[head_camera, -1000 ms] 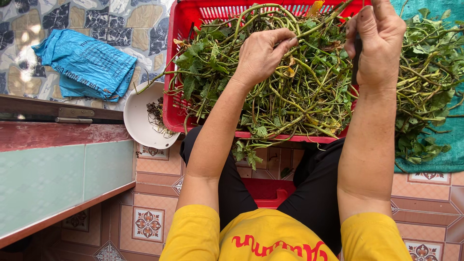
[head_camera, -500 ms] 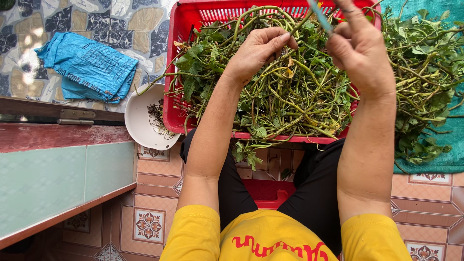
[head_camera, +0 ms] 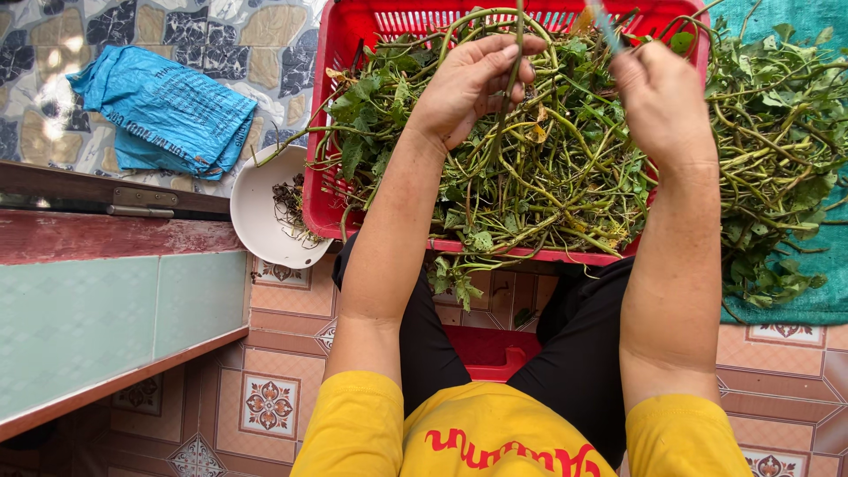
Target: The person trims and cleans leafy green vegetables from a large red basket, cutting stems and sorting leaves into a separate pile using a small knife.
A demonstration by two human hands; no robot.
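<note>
Knees in black trousers sit nearest you, a red stool between them. Beyond, your left hand pinches one green stem upright over the red basket of leafy greens. Your right hand, apart from it, is closed on something blurred. A white bowl touches the basket's left wall; farther left lies a blue bag.

The light is bright, soft daylight with weak shadows. A strong glare spot shines on the patterned floor at the upper left. The picture is sharp, but the thin blue tool above the right hand looks blurred.
</note>
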